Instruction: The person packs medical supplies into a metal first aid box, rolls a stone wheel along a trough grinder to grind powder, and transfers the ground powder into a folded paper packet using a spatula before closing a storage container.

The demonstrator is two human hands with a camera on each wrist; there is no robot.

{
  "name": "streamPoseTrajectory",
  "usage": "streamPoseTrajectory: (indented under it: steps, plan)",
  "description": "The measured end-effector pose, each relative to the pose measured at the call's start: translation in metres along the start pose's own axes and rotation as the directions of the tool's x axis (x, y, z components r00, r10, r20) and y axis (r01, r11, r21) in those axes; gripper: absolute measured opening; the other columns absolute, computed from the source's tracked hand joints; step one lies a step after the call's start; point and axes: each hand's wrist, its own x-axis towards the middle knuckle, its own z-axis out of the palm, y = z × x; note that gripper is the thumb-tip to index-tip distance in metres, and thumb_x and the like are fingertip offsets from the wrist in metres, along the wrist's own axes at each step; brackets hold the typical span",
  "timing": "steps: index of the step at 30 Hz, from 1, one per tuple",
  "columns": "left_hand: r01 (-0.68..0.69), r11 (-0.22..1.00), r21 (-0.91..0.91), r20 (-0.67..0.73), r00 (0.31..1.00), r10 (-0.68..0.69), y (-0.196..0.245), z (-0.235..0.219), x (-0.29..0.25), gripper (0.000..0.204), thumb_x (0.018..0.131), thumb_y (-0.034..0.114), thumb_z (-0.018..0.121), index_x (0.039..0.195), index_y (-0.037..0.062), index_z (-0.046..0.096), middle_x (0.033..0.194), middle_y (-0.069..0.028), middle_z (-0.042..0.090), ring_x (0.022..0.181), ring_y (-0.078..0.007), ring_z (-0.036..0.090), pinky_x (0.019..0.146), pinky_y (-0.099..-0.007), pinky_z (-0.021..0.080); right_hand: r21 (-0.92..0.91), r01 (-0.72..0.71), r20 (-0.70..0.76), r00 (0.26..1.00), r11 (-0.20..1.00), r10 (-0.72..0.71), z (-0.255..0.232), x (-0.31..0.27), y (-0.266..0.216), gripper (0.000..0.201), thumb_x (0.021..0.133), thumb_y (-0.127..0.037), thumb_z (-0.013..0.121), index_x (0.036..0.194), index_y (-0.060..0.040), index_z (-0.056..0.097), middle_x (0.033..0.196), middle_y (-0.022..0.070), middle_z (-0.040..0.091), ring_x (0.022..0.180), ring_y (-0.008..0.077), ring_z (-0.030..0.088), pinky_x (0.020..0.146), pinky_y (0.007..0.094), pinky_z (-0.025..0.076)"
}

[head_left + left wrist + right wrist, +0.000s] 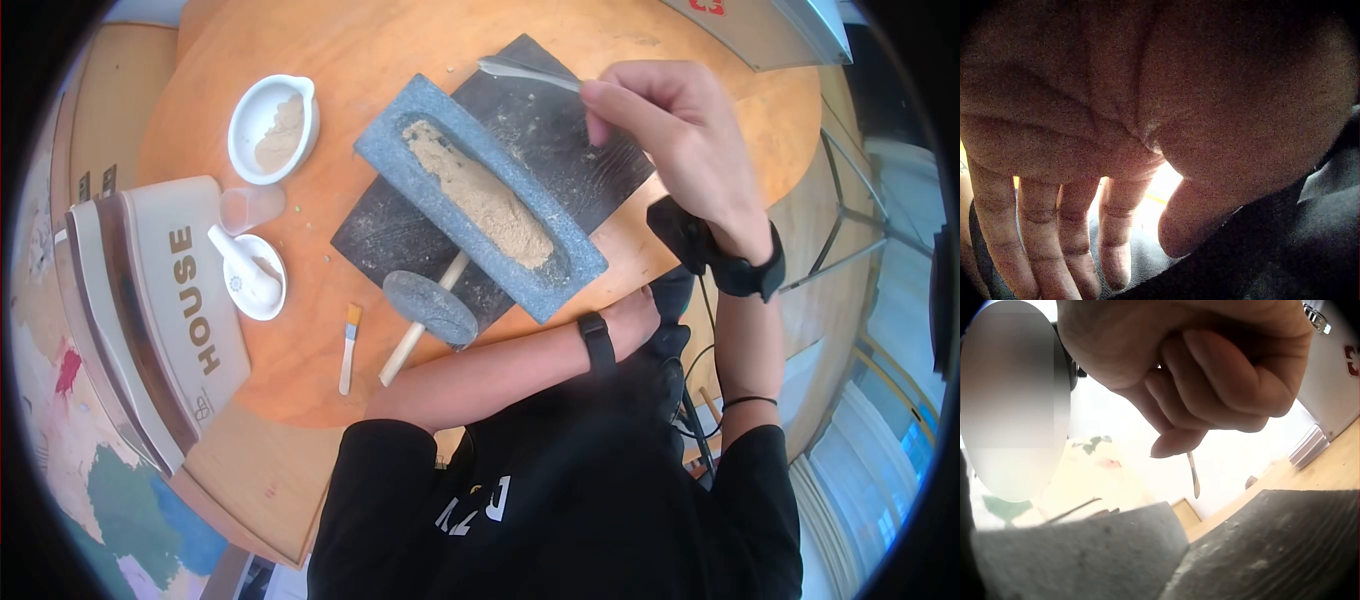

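Note:
My right hand (675, 135) pinches a thin, pale, spatula-like tool (525, 72) between thumb and fingers, above the far right part of a dark wooden board (385, 225). In the right wrist view the tool's narrow tip (1195, 481) pokes out below the curled fingers. A grey stone grinding trough (390, 125) lies slantwise on the board, with light brown powder (480, 195) along its hollow. Against its near side leans a stone grinding wheel (430, 308) on a wooden rod (400, 355). My left hand (632, 322) hangs by the lap, its fingers (1041, 231) loose and holding nothing.
On the left of the round wooden table (330, 60) stand a white mortar (312, 130) with powder, a small clear cup (252, 208) and a white dish with a pestle (245, 275). A brush (349, 350) lies nearer. A white case (770, 35) is at the back right.

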Motion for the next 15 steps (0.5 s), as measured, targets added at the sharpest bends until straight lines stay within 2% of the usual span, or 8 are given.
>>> streamPoseTrajectory:
  steps: [2,3,4,6,9,13,15]
  plan:
    - [0.043,0.997,-0.069,-0.033,0.998,-0.046,0.0,0.004,0.002,0.026,0.08,0.005,0.061,0.1,-0.0087,0.071,0.111,-0.0232,0.065,0.106,-0.0338,0.064,0.089,-0.04,0.053,-0.343,0.116,-0.104,0.981,0.932,-0.161,0.01,0.007,-0.002,0.028,0.085,-0.021,0.06,0.069,0.0007,0.069,0.052,0.0092,0.057,0.048,0.0174,0.053,0.052,0.032,0.041]
    - [0.044,0.997,-0.068,-0.034,0.998,-0.046,0.0,0.006,0.003,0.026,0.08,0.005,0.061,0.1,-0.0087,0.071,0.111,-0.0232,0.065,0.106,-0.0338,0.064,0.089,-0.04,0.053,-0.394,0.092,-0.12,0.981,0.914,-0.15,0.014,0.008,-0.005,0.027,0.083,-0.021,0.06,0.07,0.0012,0.069,0.054,0.0164,0.057,0.05,0.03,0.058,0.054,0.0371,0.047]
    - [0.02,0.999,-0.04,-0.025,0.999,-0.021,0.0,0.004,0.002,0.026,0.08,0.005,0.061,0.1,-0.0088,0.071,0.11,-0.0234,0.065,0.106,-0.0339,0.064,0.089,-0.0402,0.053,-0.395,0.093,-0.119,0.981,0.914,-0.151,0.016,0.01,-0.002,0.027,0.083,-0.021,0.06,0.07,0.0012,0.069,0.054,0.0164,0.057,0.05,0.03,0.058,0.054,0.0371,0.047]
    - [-0.003,1.0,-0.012,-0.017,1.0,0.003,-0.001,0.0,0.0,0.027,0.08,0.006,0.061,0.1,-0.0089,0.071,0.11,-0.0235,0.065,0.106,-0.0341,0.064,0.09,-0.0405,0.053,-0.564,0.233,-0.117,0.927,0.792,-0.356,0.021,0.016,0.011,0.027,0.084,-0.021,0.06,0.07,0.0002,0.069,0.053,0.0168,0.056,0.051,0.0354,0.056,0.054,0.0391,0.047]
    - [-0.008,1.0,0.004,-0.019,1.0,0.008,-0.001,0.0,-0.001,0.026,0.08,0.005,0.061,0.1,-0.0088,0.071,0.11,-0.0234,0.065,0.105,-0.0339,0.064,0.09,-0.0406,0.053,-0.634,0.271,-0.098,0.901,0.724,-0.423,0.022,0.016,0.013,0.026,0.084,-0.019,0.06,0.068,-0.0003,0.067,0.052,0.0173,0.053,0.052,0.0373,0.054,0.052,0.0404,0.045]
    - [0.021,1.0,-0.02,-0.03,0.999,-0.022,0.001,0.002,0.0,0.026,0.079,0.005,0.062,0.1,-0.0085,0.071,0.109,-0.0232,0.066,0.105,-0.034,0.064,0.09,-0.0403,0.052,-0.515,0.264,-0.152,0.908,0.816,-0.39,0.01,-0.001,-0.006,0.026,0.085,-0.016,0.061,0.065,0.0008,0.062,0.053,0.0173,0.051,0.05,0.0363,0.052,0.049,0.0399,0.042]
    - [0.042,0.998,-0.04,-0.012,0.999,-0.042,0.0,-0.001,0.002,0.027,0.079,0.005,0.061,0.101,-0.0084,0.071,0.109,-0.023,0.066,0.105,-0.034,0.064,0.091,-0.0397,0.052,-0.47,0.352,-0.039,0.908,0.809,-0.418,0.001,-0.012,-0.014,0.024,0.091,-0.016,0.063,0.074,0.0003,0.066,0.056,0.0081,0.052,0.049,0.0141,0.045,0.048,0.0299,0.036]
